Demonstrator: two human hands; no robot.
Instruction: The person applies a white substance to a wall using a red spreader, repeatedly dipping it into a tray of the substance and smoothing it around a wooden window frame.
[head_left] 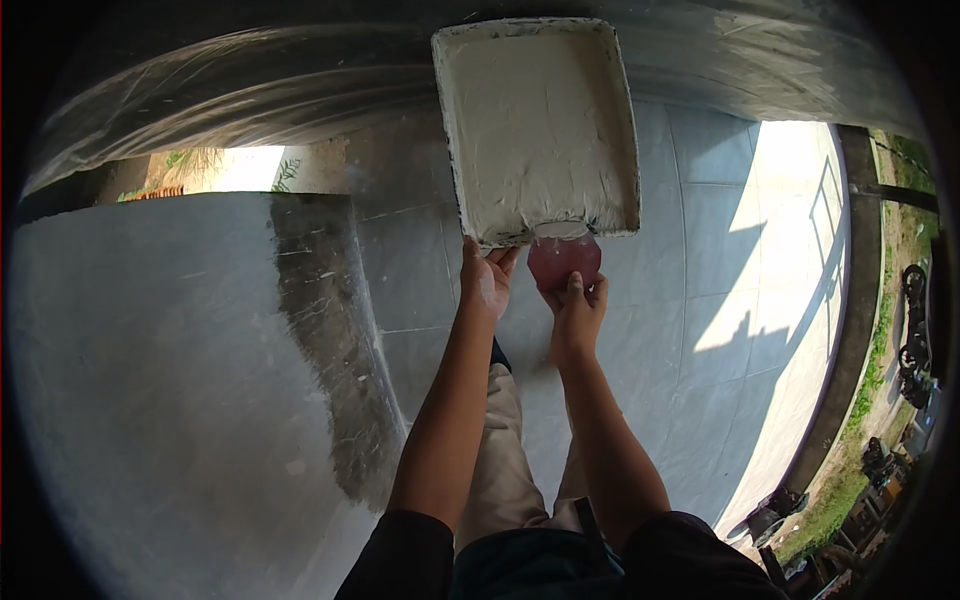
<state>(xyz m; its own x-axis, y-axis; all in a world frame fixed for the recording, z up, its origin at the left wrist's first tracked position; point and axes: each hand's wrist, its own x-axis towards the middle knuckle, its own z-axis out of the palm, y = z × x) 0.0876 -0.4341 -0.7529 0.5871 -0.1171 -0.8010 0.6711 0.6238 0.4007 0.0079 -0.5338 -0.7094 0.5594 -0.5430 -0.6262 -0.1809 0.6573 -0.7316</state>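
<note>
A rectangular tray (447, 150) full of smooth off-white paste lies at the top centre, its near edge toward me. My left hand (487, 280) is at the tray's near left corner, fingers curled under the edge and a white smear on the palm side. In my right hand (577, 305) is a reddish flat scraper (563, 264), pinched between thumb and fingers. White paste coats the scraper's far edge, which meets the near rim of the tray right of its middle.
To the left is a grey surface (170, 330) with a dark rough-edged band (310, 300). Plastic sheeting (250, 85) hangs across the top. Below lies a tiled floor (640, 330), sunlit at right. Motorbikes (912, 340) stand beyond a ledge at the far right.
</note>
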